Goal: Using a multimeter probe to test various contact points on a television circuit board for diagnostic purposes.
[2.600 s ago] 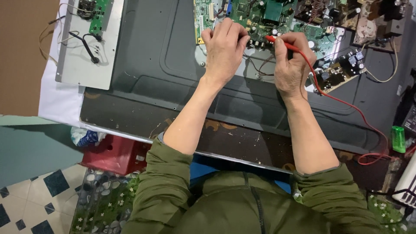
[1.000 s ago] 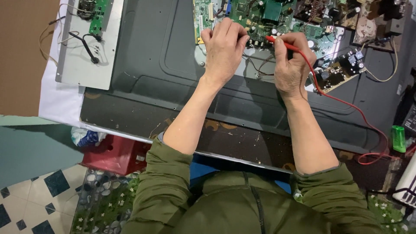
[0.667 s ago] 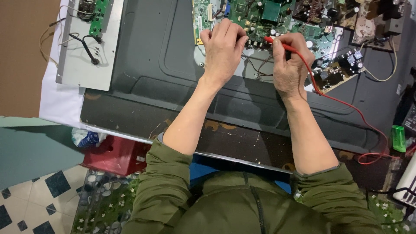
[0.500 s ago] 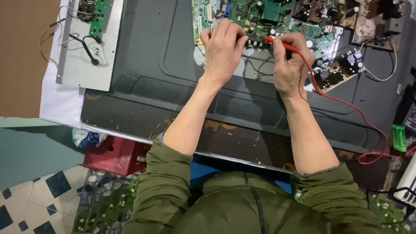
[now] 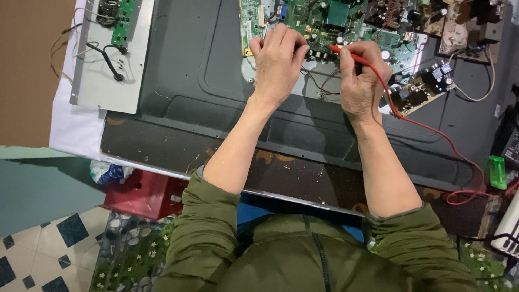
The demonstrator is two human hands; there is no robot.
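- Green circuit board (image 5: pixel 324 19): set on the far part of the dark metal back panel (image 5: pixel 216 81); chips, connectors and small cylindrical parts are carried on it.
- Left hand (image 5: pixel 278 62): laid palm down on the near edge of the green circuit board, fingers curled over its lower left part; whether anything is pinched beneath them cannot be told.
- Right hand (image 5: pixel 362 81): closed around a red test probe (image 5: pixel 351 54), just right of the left hand; the probe's tip is pointed leftward at the near edge of the green circuit board.
- Red lead wire (image 5: pixel 432 130): run from the probe across the panel, away to the right of the green circuit board, ending in a loop near the panel's right corner.
- Brown power board (image 5: pixel 419 89): lying tilted just right of the right hand, close beside the green circuit board.
- Grey metal plate (image 5: pixel 102 86): placed well left of the green circuit board, with a small green board (image 5: pixel 121 24) and a black cable on it.
- Green lighter-shaped item (image 5: pixel 497 172): standing far right of the circuit board, beside the wire loop.
- Red plastic stool (image 5: pixel 143 192): seen below the panel's near edge, on the tiled floor.
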